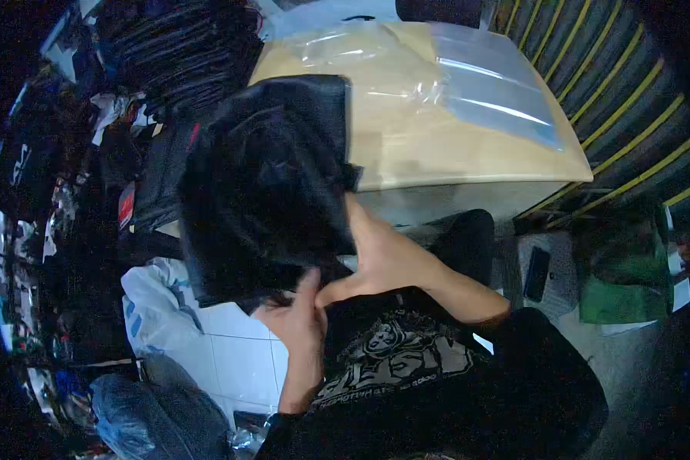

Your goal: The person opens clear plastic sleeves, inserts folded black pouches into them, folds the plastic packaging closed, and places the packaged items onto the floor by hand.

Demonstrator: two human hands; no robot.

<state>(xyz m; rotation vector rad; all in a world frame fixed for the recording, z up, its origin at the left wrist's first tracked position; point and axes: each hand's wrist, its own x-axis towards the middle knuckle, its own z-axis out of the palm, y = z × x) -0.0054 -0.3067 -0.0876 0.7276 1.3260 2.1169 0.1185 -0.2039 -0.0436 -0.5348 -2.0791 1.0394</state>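
A black, soft item [268,184], apparently cloth or leather, hangs over the left part of the light wooden tabletop [414,146] and its near edge. My right hand [383,257] is at its lower right side, fingers bent and partly hidden by the dark material. My left hand [299,322] is at its bottom edge, thumb pointing up beside my right thumb, the other fingers curled against the black material. Both hands are closed on this item, just in front of my black shirt with a printed design [399,345].
Clear plastic bags [498,84] lie on the tabletop's right part. A white plastic bag [161,307] and a blue bag [130,418] are at lower left. Stacked dark goods [184,61] stand behind. At right are a phone [537,274], a green bag [625,284] and yellow-striped rows [613,100].
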